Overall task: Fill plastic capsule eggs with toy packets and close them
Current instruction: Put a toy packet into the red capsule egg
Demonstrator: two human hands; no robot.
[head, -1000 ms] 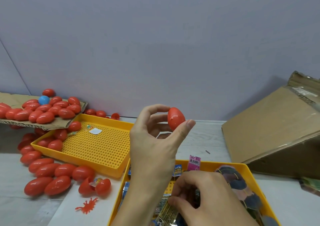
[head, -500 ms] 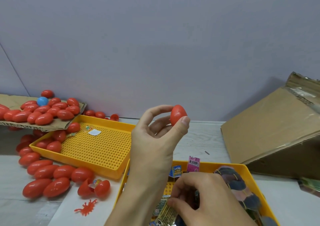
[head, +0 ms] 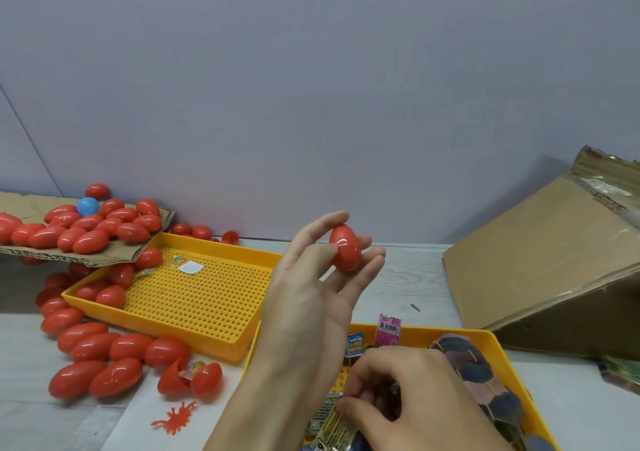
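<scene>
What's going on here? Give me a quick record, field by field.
Left hand: holds a closed red plastic egg above the table
Right hand: grips toy packets in the near yellow plastic tray
Far yellow perforated tray: a few red eggs at its left end
Open red egg: lies beside the trays

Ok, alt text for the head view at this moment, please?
A left hand holds up a closed red egg above two yellow trays, while the right hand grips a toy packet in the nearer tray. More red eggs lie on the table at left.
</scene>
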